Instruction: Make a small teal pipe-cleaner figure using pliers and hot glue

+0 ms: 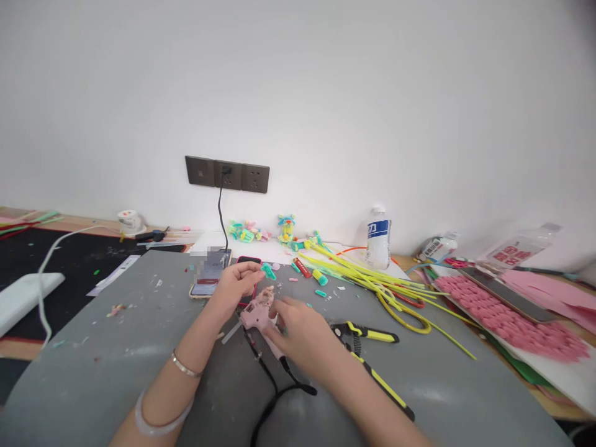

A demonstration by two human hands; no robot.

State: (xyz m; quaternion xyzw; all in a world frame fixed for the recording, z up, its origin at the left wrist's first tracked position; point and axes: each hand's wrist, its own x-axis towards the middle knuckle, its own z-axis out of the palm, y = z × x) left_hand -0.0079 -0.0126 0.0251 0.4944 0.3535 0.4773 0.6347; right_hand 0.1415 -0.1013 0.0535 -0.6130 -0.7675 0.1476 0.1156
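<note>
My left hand point(235, 280) pinches a small teal piece point(268, 270) between its fingertips, just above the grey mat point(116, 366). My right hand point(298, 332) lies over the handle of a pink glue gun point(257, 310), fingers curled around it. The gun's black cord point(274, 397) trails toward me across the mat. The two hands are close together, with the gun's nozzle near the teal piece.
Yellow-handled pliers point(367, 338) lie right of my right hand. Several yellow pipe cleaners point(372, 279) fan out behind them. A phone point(210, 273) rests behind my left hand. Bottles point(378, 239), small craft figures point(285, 228) and a wall socket point(227, 174) stand at the back; pink fuzzy material point(507, 320) sits right.
</note>
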